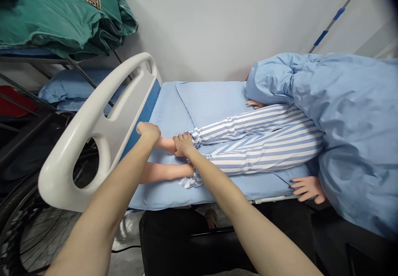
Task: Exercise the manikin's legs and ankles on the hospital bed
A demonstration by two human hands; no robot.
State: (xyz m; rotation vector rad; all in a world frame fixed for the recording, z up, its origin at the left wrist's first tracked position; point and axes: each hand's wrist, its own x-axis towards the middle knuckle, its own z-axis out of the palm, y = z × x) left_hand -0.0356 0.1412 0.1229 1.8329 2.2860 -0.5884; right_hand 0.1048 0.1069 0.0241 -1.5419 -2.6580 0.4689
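Note:
A care manikin in blue-and-white striped trousers lies on the bed, its bare lower legs towards the footboard. My left hand is closed over the foot end of the manikin's far leg; the foot itself is mostly hidden by it. Just above, at the ankle of that same leg, my right hand is wrapped round it beside the trouser cuff. The near leg rests on the sheet, its foot partly behind my left forearm. One manikin hand lies palm down at the bed's near edge.
A white footboard with blue panel stands at the left. Bunched blue quilt covers the manikin's upper body. Beyond the footboard are a wheel and a rack with green folded cloth. A pole leans along the wall.

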